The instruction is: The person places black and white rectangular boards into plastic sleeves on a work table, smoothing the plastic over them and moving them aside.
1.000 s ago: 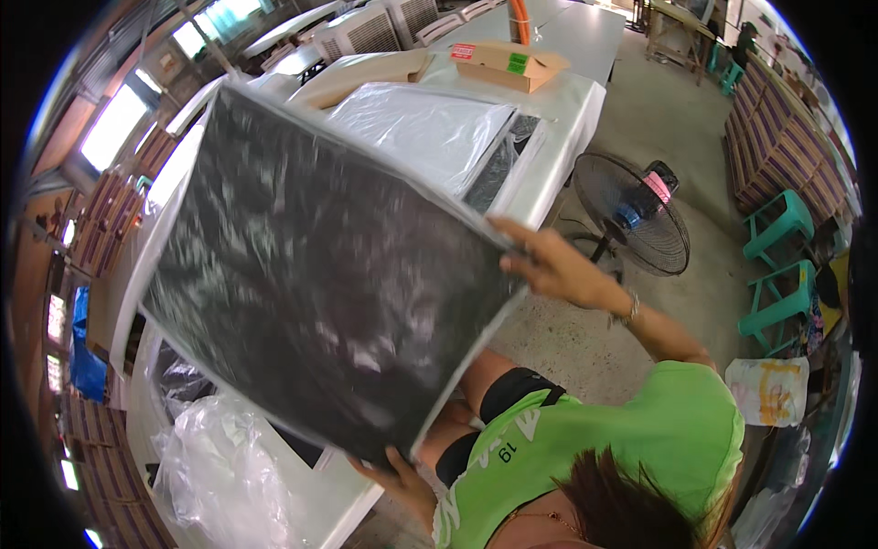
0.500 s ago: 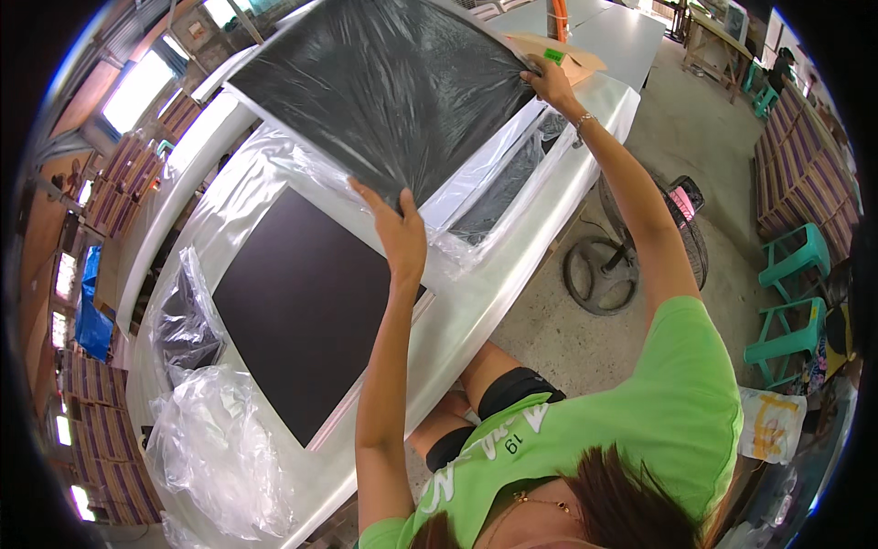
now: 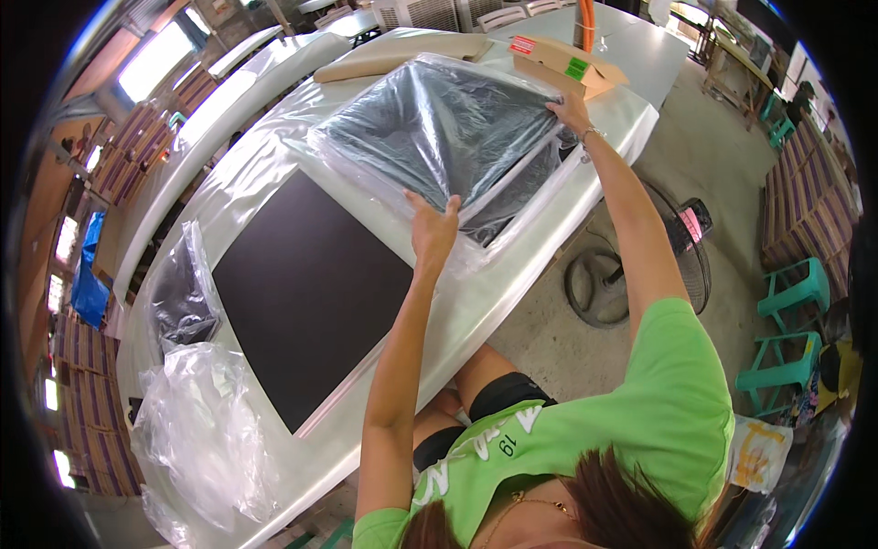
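Observation:
A black square panel in a clear plastic wrapper (image 3: 457, 123) lies at the far part of the table, above other plastic-wrapped material. Its near corner is in my left hand (image 3: 434, 227), with thumb and forefinger at the edge. At the right-hand corner my right hand (image 3: 572, 113) grips the wrapped edge. Nearer to me and to the left, a bare black panel (image 3: 311, 297) lies flat on the table, its long side beside my left forearm. What the fingers do beneath the wrapped panel is hidden.
Crumpled clear plastic (image 3: 206, 430) and a dark plastic-covered piece (image 3: 181, 297) lie at the table's left. A cardboard box (image 3: 567, 69) stands behind my right hand. Brown paper (image 3: 402, 57) is at the back. A fan (image 3: 599, 285) stands on the floor, right of the table.
The wrapped panel has come down and to the right, from held up over the table to low on the wrapped material. Both hands moved with it.

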`<state>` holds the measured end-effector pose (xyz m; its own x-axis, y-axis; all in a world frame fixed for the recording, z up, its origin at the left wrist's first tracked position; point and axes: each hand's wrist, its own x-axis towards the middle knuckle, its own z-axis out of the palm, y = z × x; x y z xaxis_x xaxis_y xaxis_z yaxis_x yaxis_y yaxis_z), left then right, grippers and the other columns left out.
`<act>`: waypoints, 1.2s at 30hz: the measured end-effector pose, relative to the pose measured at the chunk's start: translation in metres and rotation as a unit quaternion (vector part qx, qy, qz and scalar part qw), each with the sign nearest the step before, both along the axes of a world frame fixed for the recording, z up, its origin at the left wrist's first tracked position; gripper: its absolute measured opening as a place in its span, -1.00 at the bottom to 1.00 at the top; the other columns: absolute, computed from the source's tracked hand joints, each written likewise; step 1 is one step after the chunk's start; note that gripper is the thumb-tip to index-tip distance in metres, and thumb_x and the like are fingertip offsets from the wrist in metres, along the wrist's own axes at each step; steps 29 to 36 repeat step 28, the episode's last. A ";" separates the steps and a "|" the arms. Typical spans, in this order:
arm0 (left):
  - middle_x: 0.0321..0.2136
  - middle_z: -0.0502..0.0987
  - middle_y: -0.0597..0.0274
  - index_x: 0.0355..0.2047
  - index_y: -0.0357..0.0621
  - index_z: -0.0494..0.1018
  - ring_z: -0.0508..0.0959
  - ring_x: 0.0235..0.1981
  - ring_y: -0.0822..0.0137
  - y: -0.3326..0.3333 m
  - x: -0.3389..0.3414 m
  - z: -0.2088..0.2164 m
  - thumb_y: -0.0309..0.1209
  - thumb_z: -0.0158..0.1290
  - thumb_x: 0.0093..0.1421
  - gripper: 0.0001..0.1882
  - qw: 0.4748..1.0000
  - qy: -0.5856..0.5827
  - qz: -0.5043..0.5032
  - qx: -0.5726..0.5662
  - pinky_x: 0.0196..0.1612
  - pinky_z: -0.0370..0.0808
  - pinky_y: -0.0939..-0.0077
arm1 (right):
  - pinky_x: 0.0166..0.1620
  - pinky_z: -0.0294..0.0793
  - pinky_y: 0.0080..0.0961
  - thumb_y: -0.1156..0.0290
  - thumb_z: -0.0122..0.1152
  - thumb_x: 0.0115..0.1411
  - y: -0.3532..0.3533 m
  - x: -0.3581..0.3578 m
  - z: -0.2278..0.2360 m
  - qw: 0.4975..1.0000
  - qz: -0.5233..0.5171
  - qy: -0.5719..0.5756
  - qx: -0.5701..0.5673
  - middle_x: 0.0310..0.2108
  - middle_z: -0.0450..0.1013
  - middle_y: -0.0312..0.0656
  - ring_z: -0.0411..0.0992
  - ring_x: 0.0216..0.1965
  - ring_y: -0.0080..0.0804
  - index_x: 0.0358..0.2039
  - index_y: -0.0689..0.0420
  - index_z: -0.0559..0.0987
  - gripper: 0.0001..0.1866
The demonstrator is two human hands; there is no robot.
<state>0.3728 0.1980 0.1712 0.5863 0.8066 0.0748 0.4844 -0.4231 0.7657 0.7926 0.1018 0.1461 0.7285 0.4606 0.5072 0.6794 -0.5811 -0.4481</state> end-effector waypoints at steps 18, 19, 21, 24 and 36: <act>-0.09 0.41 -0.22 0.15 -0.55 0.10 0.49 -0.10 -0.03 -0.011 -0.011 -0.004 -0.09 0.16 0.06 -0.14 0.980 0.111 -0.074 0.146 -0.10 0.45 0.24 | 0.01 0.24 0.14 -0.06 -0.06 0.19 0.009 -0.025 -0.030 0.992 -0.069 0.003 -0.107 0.02 0.36 -0.09 0.29 0.04 0.08 -0.01 -0.04 0.49 -0.51; -0.10 0.42 -0.22 0.14 -0.56 0.11 0.50 -0.11 -0.03 -0.010 -0.010 -0.006 -0.11 0.16 0.06 -0.14 0.980 0.111 -0.070 0.153 -0.11 0.46 0.25 | 0.01 0.24 0.13 -0.05 -0.08 0.20 0.013 -0.028 -0.031 0.992 -0.077 0.000 -0.098 0.02 0.36 -0.09 0.29 0.04 0.08 -0.01 -0.05 0.49 -0.52; -0.12 0.44 -0.20 0.14 -0.56 0.10 0.51 -0.11 -0.02 -0.009 -0.006 -0.003 -0.12 0.17 0.05 -0.14 0.980 0.117 -0.068 0.146 -0.11 0.46 0.25 | 0.03 0.22 0.12 0.00 -0.14 0.22 0.019 -0.025 -0.040 0.988 -0.104 -0.005 -0.112 0.03 0.36 -0.10 0.29 0.06 0.06 -0.02 -0.07 0.49 -0.56; -0.14 0.46 -0.20 0.13 -0.56 0.12 0.52 -0.12 -0.02 -0.024 0.007 0.006 -0.15 0.20 0.02 -0.15 0.984 0.089 -0.082 0.129 -0.10 0.47 0.23 | 0.08 0.22 0.08 0.10 -0.23 0.24 -0.018 0.020 -0.046 0.974 -0.181 -0.041 -0.127 0.06 0.35 -0.12 0.29 0.09 0.03 -0.03 -0.08 0.49 -0.59; -0.02 0.40 -0.20 0.16 -0.44 0.10 0.45 -0.02 -0.05 -0.002 -0.018 -0.016 -0.13 0.24 -0.02 -0.11 0.990 0.095 -0.066 0.085 -0.02 0.42 0.13 | 0.07 0.30 -0.04 0.16 -0.23 0.23 0.070 -0.051 -0.029 0.982 0.020 -0.051 -0.179 0.03 0.39 -0.02 0.33 0.06 0.02 -0.04 0.07 0.49 -0.57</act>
